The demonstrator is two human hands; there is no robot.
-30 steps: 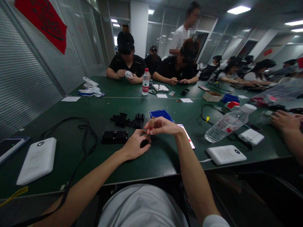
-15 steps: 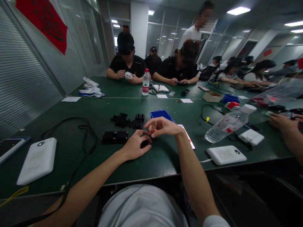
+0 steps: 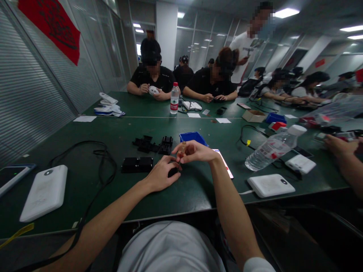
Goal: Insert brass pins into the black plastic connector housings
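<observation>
My right hand (image 3: pixel 197 152) is closed on a small screwdriver with an amber, see-through handle (image 3: pixel 183 146), its tip pointing down toward my left fingers. My left hand (image 3: pixel 161 173) rests on the table, its fingers curled around a small black part (image 3: pixel 172 172) that is mostly hidden. Just left of it lies a shiny black rectangular case (image 3: pixel 137 165). Behind the hands are black plastic pieces (image 3: pixel 146 144) and a black plastic housing (image 3: pixel 166 145). A blue tray (image 3: pixel 193 138) sits beyond my right hand, partly covered by it.
A phone (image 3: pixel 224 163) lies beside my right wrist. White power banks (image 3: pixel 45 193) (image 3: pixel 270 185) flank my arms, and a black cable (image 3: pixel 113 166) runs along the left. A tilted water bottle (image 3: pixel 273 149) is at right. Co-workers sit across the green table (image 3: pixel 93 132).
The screwdriver handle has shifted and turned slightly in my right fingers. My left hand stays almost still. In the background, a standing person has moved to the right.
</observation>
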